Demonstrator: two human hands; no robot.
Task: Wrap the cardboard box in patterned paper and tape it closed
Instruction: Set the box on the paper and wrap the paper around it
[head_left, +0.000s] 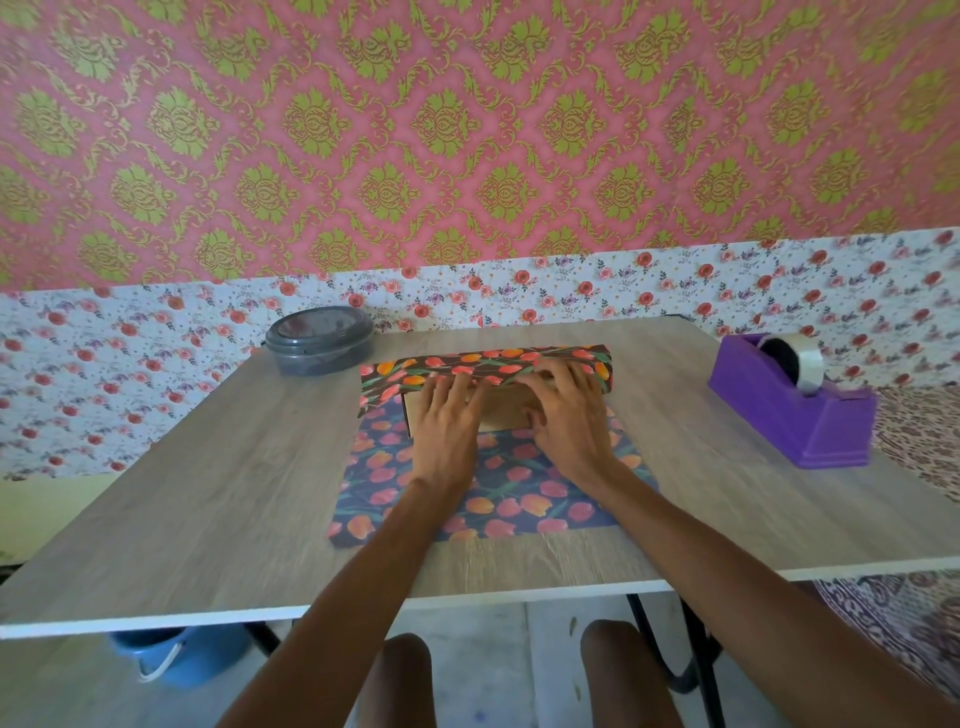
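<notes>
- Cardboard box (501, 408) lies near the middle of the worktop (208, 467), its long axis running left to right across the person. It sits on a sheet of patterned paper (519, 499) printed with tulips.
- The far part of the sheet is folded up and over the box top. Its edge ends under both sets of fingertips, and the near face of the box is bare.
- Left hand (447, 421) and right hand (566, 415) lie side by side on the box, palms down. The fingers (452, 387) of each are straight and slightly spread, pressing the folded edge flat rather than pinching it.
- The right thumb seems to rest against the near face; the blur leaves this unsure.
- Key relation: the loose near flap lies flat on the worktop towards the person, beneath the wrists and behind the fingertips. It has to be lifted away from the body to meet the pressed edge.
- Tape dispenser (789, 410) stands well apart at the right edge, nearer the right hand. The left hand would likely have to hold the seam during that reach.
- A grey lidded container (319, 340) sits at the far left, just beside the sheet.
</notes>
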